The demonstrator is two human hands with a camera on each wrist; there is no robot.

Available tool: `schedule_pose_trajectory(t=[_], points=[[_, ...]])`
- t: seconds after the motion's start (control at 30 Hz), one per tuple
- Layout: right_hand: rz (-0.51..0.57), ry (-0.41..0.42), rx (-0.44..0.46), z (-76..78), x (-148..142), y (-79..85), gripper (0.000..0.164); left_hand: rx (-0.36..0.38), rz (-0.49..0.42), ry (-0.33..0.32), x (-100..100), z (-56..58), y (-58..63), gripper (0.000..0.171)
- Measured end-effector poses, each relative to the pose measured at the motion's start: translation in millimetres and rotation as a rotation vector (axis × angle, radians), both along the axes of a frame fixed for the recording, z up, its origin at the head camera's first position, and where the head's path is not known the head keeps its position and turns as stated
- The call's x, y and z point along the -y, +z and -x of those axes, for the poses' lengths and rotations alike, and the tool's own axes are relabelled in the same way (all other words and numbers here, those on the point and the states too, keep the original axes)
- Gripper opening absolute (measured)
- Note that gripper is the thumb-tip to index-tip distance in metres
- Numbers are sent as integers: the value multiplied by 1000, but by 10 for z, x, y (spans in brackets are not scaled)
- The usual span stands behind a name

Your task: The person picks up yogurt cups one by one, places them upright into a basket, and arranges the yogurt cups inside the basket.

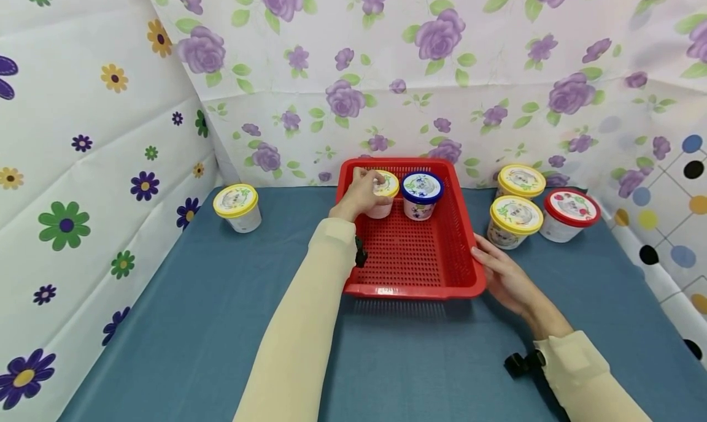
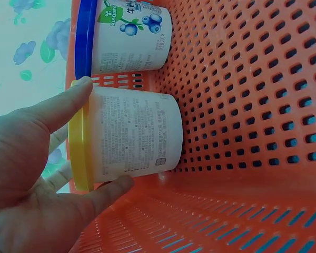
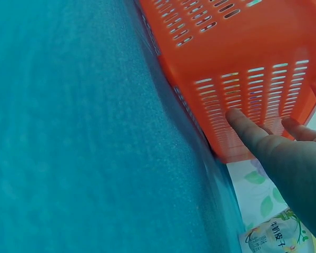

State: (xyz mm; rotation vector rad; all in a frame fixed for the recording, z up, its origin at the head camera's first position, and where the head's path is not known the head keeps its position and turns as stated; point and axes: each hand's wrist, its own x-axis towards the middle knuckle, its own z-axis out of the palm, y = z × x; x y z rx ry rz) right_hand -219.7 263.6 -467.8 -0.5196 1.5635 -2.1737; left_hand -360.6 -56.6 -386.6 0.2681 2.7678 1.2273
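My left hand point(image 1: 361, 195) reaches into the red plastic basket point(image 1: 409, 287) and holds a white tub point(image 2: 137, 134) by its yellow lid point(image 2: 81, 139). The thumb and fingers spread around the lid's rim, and the tub stands upright near the basket's back left corner. Right beside it is a tub with a blue lid point(image 1: 422, 187) and blueberries printed on its side. At the basket's right side, my right hand point(image 1: 505, 281) holds the wall near the rim. Its extended fingers point(image 3: 247, 129) lie against the slotted outer wall.
Two yellow-lidded tubs point(image 1: 516, 214) point(image 1: 521, 180) and a red-lidded tub point(image 1: 571, 207) stand right of the basket. Another yellow-lidded tub point(image 1: 237, 204) stands at the far left. Flower-patterned sheets point(image 1: 342, 97) hang behind the blue tablecloth point(image 1: 265, 311).
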Motion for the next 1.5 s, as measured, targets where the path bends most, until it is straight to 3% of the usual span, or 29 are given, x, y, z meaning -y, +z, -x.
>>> schedule_pose_trajectory(t=[0.3, 0.73, 1.13, 1.5], points=[[6, -1, 6, 1, -6, 9, 53, -5, 76, -47, 2, 23, 41, 48], [26, 11, 5, 2, -12, 1, 52, -43, 234, -26, -19, -29, 75, 48], [-1, 6, 8, 12, -12, 4, 53, -31, 214, -20, -7, -58, 67, 48], [-11, -10, 15, 1, 10, 24, 54, -41, 227, -61, 29, -60, 120, 57]])
